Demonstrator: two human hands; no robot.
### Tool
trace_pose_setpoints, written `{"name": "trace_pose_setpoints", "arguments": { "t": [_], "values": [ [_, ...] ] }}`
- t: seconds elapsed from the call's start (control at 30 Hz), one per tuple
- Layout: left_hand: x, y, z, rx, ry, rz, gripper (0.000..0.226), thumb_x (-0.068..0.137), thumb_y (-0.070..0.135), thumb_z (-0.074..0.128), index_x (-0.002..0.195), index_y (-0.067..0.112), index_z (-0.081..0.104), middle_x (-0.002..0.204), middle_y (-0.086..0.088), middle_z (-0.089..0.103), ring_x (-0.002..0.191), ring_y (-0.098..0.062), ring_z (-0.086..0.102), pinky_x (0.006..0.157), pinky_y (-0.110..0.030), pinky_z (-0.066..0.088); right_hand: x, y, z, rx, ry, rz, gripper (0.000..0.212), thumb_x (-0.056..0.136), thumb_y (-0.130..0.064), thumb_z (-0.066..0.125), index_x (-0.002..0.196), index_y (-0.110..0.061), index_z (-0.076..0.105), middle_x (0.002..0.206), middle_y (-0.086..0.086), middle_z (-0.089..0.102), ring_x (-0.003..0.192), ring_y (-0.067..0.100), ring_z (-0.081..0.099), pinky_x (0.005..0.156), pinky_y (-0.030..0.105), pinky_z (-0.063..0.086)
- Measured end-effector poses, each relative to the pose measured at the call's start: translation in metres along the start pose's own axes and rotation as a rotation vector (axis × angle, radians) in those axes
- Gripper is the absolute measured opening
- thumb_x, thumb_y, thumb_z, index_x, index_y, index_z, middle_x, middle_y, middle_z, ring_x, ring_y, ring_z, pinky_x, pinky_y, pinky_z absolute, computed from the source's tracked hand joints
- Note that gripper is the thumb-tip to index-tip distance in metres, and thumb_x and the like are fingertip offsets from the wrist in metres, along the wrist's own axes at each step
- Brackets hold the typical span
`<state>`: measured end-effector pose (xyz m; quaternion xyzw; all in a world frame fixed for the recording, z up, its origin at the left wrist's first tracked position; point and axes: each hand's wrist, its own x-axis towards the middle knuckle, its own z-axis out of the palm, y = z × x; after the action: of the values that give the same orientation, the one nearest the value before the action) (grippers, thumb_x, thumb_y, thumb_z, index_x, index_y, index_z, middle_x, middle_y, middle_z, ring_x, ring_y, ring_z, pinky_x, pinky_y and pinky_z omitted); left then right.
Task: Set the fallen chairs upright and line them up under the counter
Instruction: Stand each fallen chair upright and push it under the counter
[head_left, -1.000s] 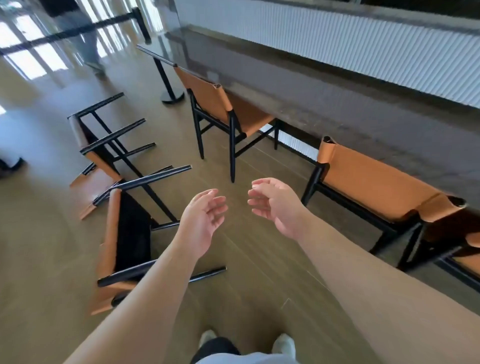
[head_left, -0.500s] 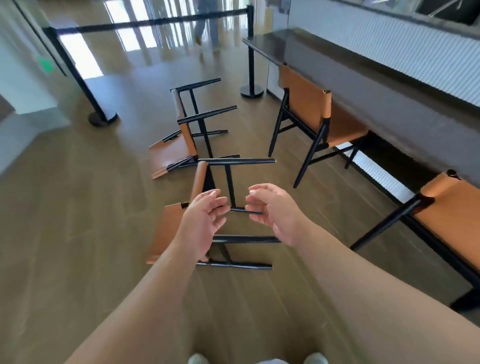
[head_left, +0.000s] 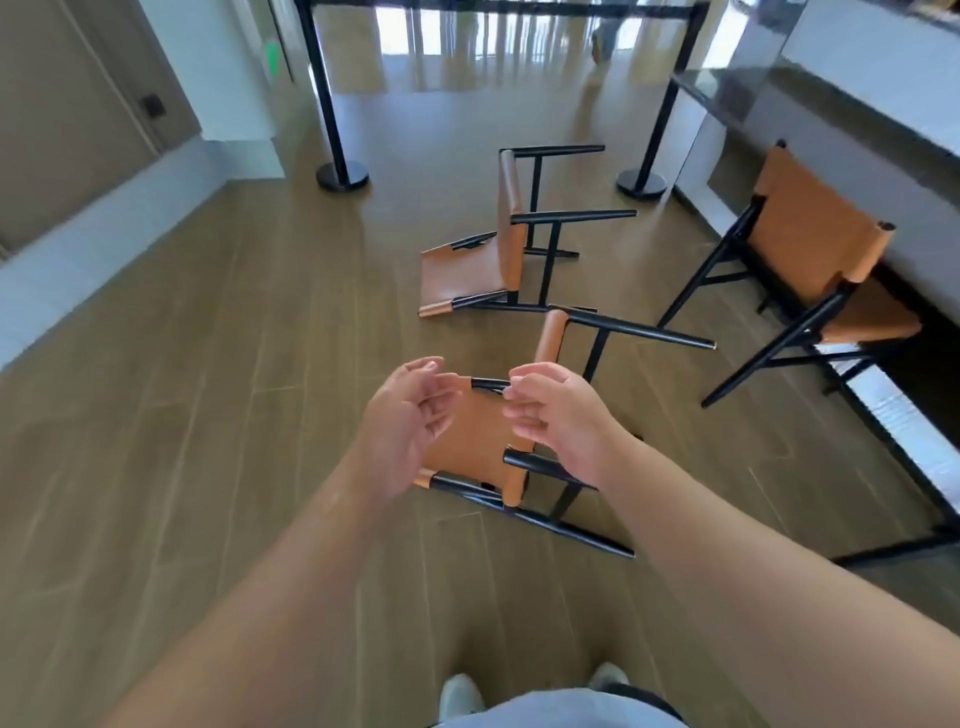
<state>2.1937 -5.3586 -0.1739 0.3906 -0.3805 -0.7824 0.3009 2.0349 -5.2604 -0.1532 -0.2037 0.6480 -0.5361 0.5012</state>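
Two tan-leather chairs with black frames lie tipped over on the wood floor. The nearer fallen chair (head_left: 480, 447) lies right in front of me, legs pointing right. The farther fallen chair (head_left: 467, 270) lies just beyond it. A third chair (head_left: 810, 254) stands upright, tucked against the dark counter (head_left: 810, 104) on the right. My left hand (head_left: 402, 421) and my right hand (head_left: 558, 415) hover above the nearer fallen chair, fingers curled and apart, touching nothing.
Two black stanchion posts (head_left: 337, 156) (head_left: 644, 176) joined by a belt stand across the far floor. A grey wall and low ledge (head_left: 104, 228) run along the left. Another black chair frame (head_left: 914, 540) shows at the right edge.
My view has swung left, from the counter towards the two fallen chairs. Both hands now hang over the nearer fallen chair. Their open pose is unchanged.
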Motion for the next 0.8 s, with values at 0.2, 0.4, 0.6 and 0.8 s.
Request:
{"name": "trace_pose_setpoints", "arguments": {
  "t": [0.2, 0.4, 0.6, 0.8],
  "values": [
    [0.005, 0.021, -0.042, -0.023, 0.119, 0.034, 0.015, 0.1, 0.019, 0.045, 0.106, 0.021, 0.059, 0.087, 0.005, 0.071, 0.077, -0.011, 0.065, 0.077, -0.033, 0.043, 0.029, -0.007, 0.051, -0.012, -0.095, 0.008, 0.015, 0.094, -0.016, 0.059, 0.108, -0.014, 0.063, 0.099, 0.009, 0.067, 0.094, 0.025, 0.067, 0.094, 0.044, 0.054],
    [0.039, 0.05, -0.073, -0.053, 0.223, 0.054, 0.014, 0.1, 0.019, 0.046, 0.106, 0.019, 0.058, 0.088, 0.002, 0.07, 0.077, -0.014, 0.064, 0.072, -0.032, 0.043, 0.083, -0.011, 0.091, -0.015, -0.155, 0.061, 0.016, 0.095, -0.013, 0.056, 0.109, -0.01, 0.063, 0.098, 0.01, 0.066, 0.092, 0.025, 0.066, 0.094, 0.045, 0.054],
    [0.096, 0.087, -0.086, -0.031, 0.284, 0.051, 0.014, 0.1, 0.018, 0.046, 0.107, 0.019, 0.058, 0.082, 0.004, 0.071, 0.073, -0.013, 0.065, 0.07, -0.032, 0.043, 0.156, -0.037, 0.122, 0.051, -0.215, 0.102, 0.015, 0.096, -0.013, 0.054, 0.108, -0.01, 0.062, 0.095, 0.008, 0.064, 0.087, 0.023, 0.064, 0.093, 0.044, 0.053],
    [0.173, 0.125, -0.062, 0.043, 0.241, 0.039, 0.016, 0.1, 0.02, 0.046, 0.111, 0.018, 0.058, 0.087, 0.003, 0.072, 0.076, -0.013, 0.066, 0.073, -0.033, 0.043, 0.228, -0.082, 0.107, 0.127, -0.175, 0.077, 0.01, 0.096, -0.015, 0.055, 0.102, -0.013, 0.062, 0.092, 0.006, 0.065, 0.082, 0.021, 0.064, 0.087, 0.04, 0.054]
  ]
}}
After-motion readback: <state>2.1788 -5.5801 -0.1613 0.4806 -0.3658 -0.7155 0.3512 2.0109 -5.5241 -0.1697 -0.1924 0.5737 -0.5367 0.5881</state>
